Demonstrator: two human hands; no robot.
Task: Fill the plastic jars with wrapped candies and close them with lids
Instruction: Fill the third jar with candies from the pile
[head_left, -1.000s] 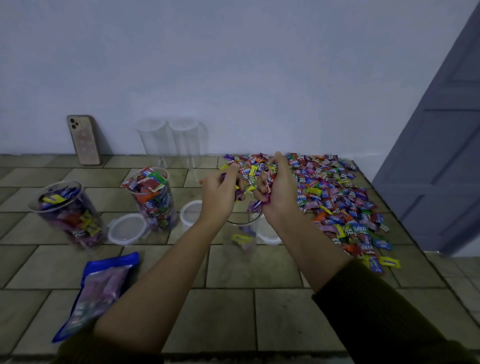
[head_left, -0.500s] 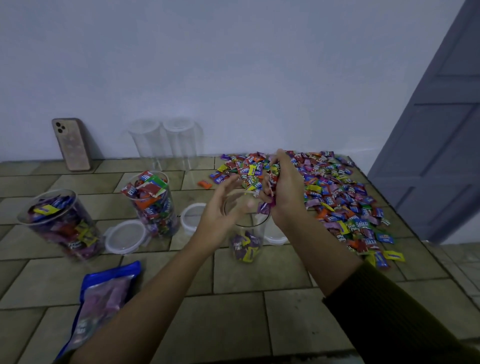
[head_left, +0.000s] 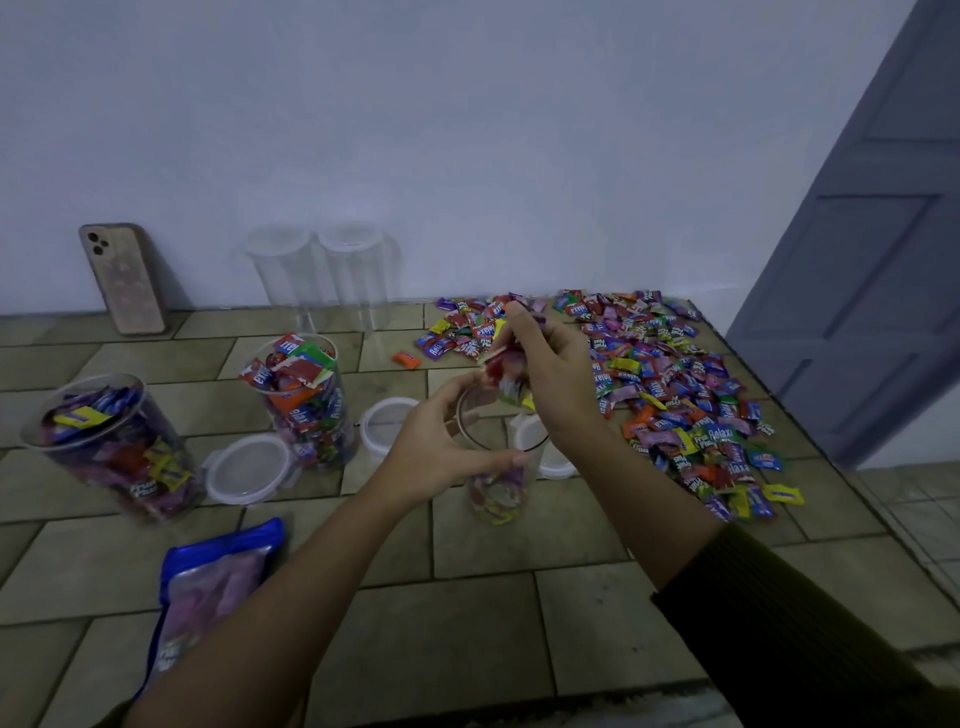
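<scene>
We sit at a tiled bench (head_left: 571, 623). The biggest thing on it is the pile of wrapped candies (head_left: 670, 395), spread along the right edge from the far corner toward us. The candies are small and light. Their wrappers look shiny, so we think they slip and slide out of a fist. It is best to scoop a bunch and cup it from below.

Two full jars stand on the left side, one near the left edge (head_left: 109, 447) and one more to the middle (head_left: 304, 400). Both have no lids on yet. A full jar will feel heavier, so we would hold it around its sides. Two empty jars (head_left: 322, 275) stand at the far edge by the wall.

The jar we are filling (head_left: 498, 467) stands in the middle of the bench. It has only a few candies at the bottom. It is thin clear plastic, light and smooth, so it could tip. Our left hand (head_left: 441, 447) is wrapped around its upper side to keep it still. Our right hand (head_left: 550, 369) is closed on a bunch of candies (head_left: 506, 376) just above the jar's mouth.

Round white lids lie flat between the jars, one (head_left: 249, 467) beside the middle full jar. They look bendy. We would pick one up by its rim.
</scene>
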